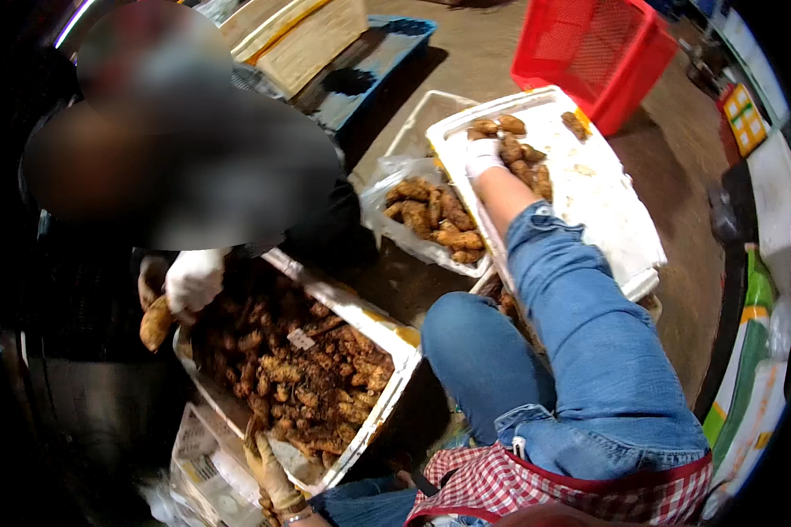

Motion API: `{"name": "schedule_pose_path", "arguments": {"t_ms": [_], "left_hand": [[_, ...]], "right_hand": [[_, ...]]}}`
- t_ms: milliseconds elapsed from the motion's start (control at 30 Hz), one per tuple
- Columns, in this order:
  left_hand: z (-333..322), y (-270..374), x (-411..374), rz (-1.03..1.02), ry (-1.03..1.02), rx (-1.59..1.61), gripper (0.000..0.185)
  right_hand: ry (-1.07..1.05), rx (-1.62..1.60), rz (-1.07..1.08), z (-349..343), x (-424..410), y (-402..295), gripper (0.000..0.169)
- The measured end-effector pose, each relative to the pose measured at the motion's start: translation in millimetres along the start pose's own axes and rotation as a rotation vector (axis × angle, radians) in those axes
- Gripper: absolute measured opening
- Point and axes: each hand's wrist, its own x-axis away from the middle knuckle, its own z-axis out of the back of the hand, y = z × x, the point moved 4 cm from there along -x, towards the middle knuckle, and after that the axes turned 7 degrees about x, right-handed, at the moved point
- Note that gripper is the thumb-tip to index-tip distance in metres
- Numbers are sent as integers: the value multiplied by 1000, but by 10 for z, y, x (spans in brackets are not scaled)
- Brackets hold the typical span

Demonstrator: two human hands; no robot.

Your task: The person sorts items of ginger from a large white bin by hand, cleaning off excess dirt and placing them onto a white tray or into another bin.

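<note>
My right hand (484, 157), in a white glove, reaches into a white foam box lid or shallow tray (606, 217) and touches brown, knobbly root tubers (517, 155); its fingertips are partly hidden. At lower left, my left hand (270, 464), in a yellowish glove, is at the near-left edge of a white foam box (369, 435) full of soil-covered tubers (303, 382). Whether it grips anything is unclear. A clear plastic bag (385, 191) of larger tubers (428, 214) is beside the tray.
Across the full box, a co-worker's white-gloved hand (194, 283) is beside a tuber (156, 324). A red plastic crate (586, 59) stands beyond the tray. A blue tray (382, 72) lies near foam boxes (316, 39) at the top. A white plastic basket (214, 468) adjoins my left hand.
</note>
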Motion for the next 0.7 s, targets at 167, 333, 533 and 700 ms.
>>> {"name": "schedule_pose_path", "arguments": {"t_ms": [167,333,533,700], "left_hand": [[-302,552,181,76,-42,22,37],[-169,457,131,-184,-57,76,38],[-441,668,418,-183,-204,214,39],[-772,704,649,-115,-674,635,59]], "right_hand": [[311,-166,83,-59,351,194,47],[498,-595,8,188,911,512,77],[18,-1710,559,1348,2664,-288,66],[-402,-1517,1217,2022,4409,-1277,72]]}}
